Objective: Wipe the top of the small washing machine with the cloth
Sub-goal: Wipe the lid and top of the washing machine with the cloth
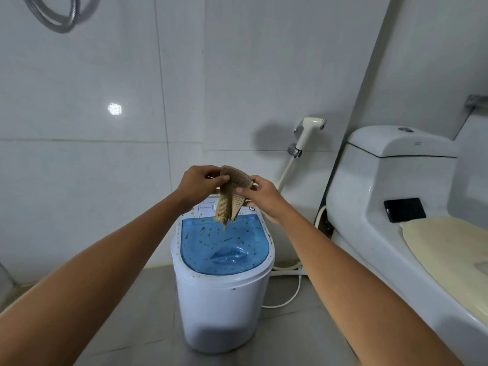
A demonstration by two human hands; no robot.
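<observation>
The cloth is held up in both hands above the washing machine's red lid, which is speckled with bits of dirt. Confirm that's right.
Not quite: the lid is blue, not red, as the head view shows. The rest holds: the left hand and right hand hold the cloth up above the washing machine, and the lid is speckled with dirt.

Head view, forward and downward

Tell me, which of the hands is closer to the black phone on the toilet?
The right hand. It holds the cloth above the washing machine, on the side toward the phone. The left hand grips the cloth's other edge, farther from the phone.
</observation>
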